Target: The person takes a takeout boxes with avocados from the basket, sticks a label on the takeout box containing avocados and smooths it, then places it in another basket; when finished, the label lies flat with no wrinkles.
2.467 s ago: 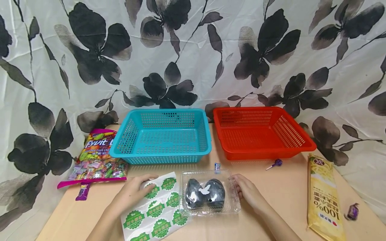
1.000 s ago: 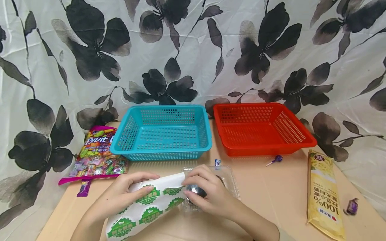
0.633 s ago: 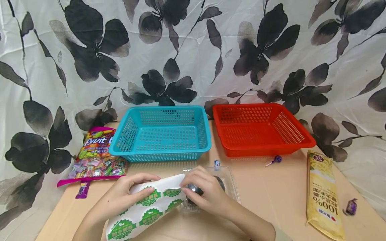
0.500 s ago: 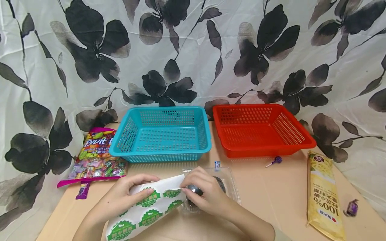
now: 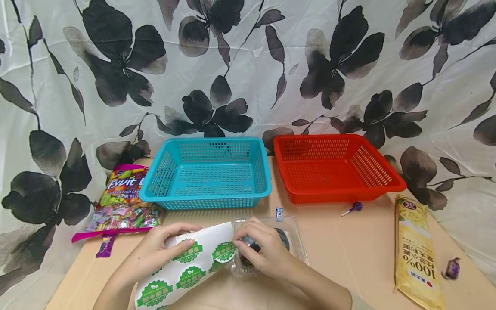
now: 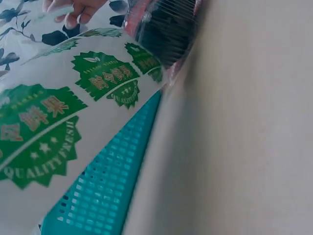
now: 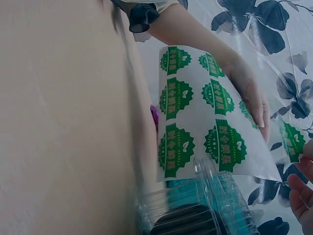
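My left hand (image 5: pixel 166 247) holds a white sheet of green stickers (image 5: pixel 211 234), thumb on its printed face. The sheet is lifted and bowed. At the sheet's right edge, my right hand (image 5: pixel 267 252) pinches one green sticker (image 5: pixel 225 253) between thumb and forefinger. The right wrist view shows this sticker (image 7: pixel 293 141) apart from the sheet (image 7: pixel 193 105). Behind my right hand sits a clear plastic box (image 5: pixel 300 243), partly covered by it. Dark, shiny rounded fruit (image 5: pixel 284 238) lies inside; its exact kind is unclear.
A blue basket (image 5: pixel 207 203) and a red basket (image 5: pixel 333 197) stand at the back. The candy bag (image 5: pixel 124 211) and a purple sweet (image 5: pixel 105 246) lie left. A small packet (image 5: pixel 279 212), lollipop (image 5: pixel 356 206), yellow noodle pack (image 5: pixel 417 249) and wrapped sweet (image 5: pixel 452 269) lie centre to right.
The sheet, earlier lower and flatter beside the box, is now raised and bowed. My right hand left the box's right side for the sheet's edge, where a sticker has since come away.
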A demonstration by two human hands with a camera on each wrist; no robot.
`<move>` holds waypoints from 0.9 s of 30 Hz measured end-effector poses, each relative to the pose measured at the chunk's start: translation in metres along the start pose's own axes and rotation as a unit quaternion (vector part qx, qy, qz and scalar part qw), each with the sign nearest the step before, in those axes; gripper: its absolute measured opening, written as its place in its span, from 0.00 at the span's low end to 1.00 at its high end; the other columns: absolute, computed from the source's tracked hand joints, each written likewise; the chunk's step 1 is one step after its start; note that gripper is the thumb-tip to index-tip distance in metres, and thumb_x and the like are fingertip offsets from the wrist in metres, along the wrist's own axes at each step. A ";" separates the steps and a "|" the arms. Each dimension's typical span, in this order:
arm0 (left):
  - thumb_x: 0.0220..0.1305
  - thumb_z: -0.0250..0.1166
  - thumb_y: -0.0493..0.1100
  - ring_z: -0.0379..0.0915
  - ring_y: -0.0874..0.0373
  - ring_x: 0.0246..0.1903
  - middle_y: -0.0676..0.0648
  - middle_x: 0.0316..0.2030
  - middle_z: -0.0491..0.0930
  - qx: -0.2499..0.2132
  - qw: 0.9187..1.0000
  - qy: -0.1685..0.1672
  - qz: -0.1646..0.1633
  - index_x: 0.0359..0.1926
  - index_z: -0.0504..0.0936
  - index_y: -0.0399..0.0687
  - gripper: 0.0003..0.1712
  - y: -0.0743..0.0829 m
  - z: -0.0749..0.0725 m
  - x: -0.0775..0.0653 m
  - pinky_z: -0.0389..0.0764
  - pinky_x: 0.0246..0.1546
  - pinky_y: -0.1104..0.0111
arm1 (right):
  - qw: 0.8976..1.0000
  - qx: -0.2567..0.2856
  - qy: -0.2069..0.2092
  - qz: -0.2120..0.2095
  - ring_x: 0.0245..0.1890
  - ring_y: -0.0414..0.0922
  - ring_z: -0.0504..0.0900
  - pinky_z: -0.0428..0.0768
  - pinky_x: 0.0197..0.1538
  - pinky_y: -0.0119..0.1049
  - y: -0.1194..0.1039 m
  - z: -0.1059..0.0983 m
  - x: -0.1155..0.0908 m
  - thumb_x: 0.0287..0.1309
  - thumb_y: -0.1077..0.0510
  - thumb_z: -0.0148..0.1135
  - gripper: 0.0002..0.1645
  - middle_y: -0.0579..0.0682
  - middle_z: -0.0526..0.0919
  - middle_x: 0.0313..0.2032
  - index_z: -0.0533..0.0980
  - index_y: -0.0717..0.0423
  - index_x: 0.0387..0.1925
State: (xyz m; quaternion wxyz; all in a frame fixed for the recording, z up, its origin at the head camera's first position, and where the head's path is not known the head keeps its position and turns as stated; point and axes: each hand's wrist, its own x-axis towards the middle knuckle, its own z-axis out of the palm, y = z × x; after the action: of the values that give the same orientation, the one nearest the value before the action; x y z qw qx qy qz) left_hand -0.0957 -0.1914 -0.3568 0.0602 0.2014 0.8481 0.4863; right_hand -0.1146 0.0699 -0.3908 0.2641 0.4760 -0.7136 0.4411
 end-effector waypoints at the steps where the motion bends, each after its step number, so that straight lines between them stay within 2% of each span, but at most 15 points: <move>1: 0.57 0.60 0.49 0.76 0.64 0.32 0.48 0.42 0.77 -0.001 1.000 0.000 -0.005 0.48 0.76 0.55 0.16 -0.002 -0.001 0.000 0.79 0.28 0.68 | 1.000 0.006 0.003 0.003 0.35 0.35 0.73 0.74 0.40 0.25 0.000 0.000 0.000 0.57 0.61 0.54 0.03 0.42 0.78 0.31 0.75 0.53 0.31; 9: 0.57 0.60 0.50 0.76 0.63 0.36 0.47 0.44 0.76 -0.007 0.999 -0.002 -0.035 0.48 0.76 0.54 0.17 -0.015 -0.009 0.004 0.79 0.31 0.69 | 0.999 0.016 0.012 0.028 0.33 0.34 0.73 0.74 0.36 0.23 0.002 -0.004 -0.004 0.57 0.60 0.54 0.03 0.42 0.78 0.30 0.74 0.53 0.32; 14: 0.57 0.59 0.50 0.77 0.61 0.34 0.45 0.43 0.76 -0.013 0.999 -0.003 -0.045 0.49 0.75 0.53 0.18 -0.020 -0.010 0.004 0.79 0.29 0.67 | 0.998 0.012 0.008 0.053 0.31 0.34 0.73 0.72 0.35 0.22 0.004 -0.009 -0.009 0.55 0.62 0.56 0.01 0.42 0.78 0.29 0.74 0.53 0.31; 19: 0.57 0.59 0.50 0.77 0.61 0.32 0.44 0.42 0.76 -0.015 0.999 0.001 -0.047 0.49 0.75 0.52 0.18 -0.024 -0.012 0.005 0.79 0.28 0.66 | 0.997 0.008 0.004 0.071 0.31 0.35 0.73 0.73 0.31 0.25 0.005 -0.011 -0.012 0.51 0.64 0.59 0.06 0.44 0.79 0.30 0.74 0.52 0.31; 27: 0.57 0.59 0.52 0.76 0.63 0.33 0.50 0.40 0.78 0.043 0.998 0.023 -0.042 0.46 0.76 0.57 0.16 -0.040 -0.021 0.013 0.77 0.29 0.69 | 0.997 -0.009 0.014 0.079 0.28 0.33 0.72 0.73 0.27 0.26 0.008 -0.016 -0.016 0.52 0.62 0.59 0.03 0.41 0.78 0.27 0.74 0.51 0.30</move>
State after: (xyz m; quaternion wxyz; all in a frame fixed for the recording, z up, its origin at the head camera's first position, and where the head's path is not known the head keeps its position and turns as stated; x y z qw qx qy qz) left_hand -0.1248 -0.2209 -0.3793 0.0526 0.1563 0.8770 0.4513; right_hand -0.1159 0.0922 -0.3987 0.2427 0.4097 -0.7493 0.4603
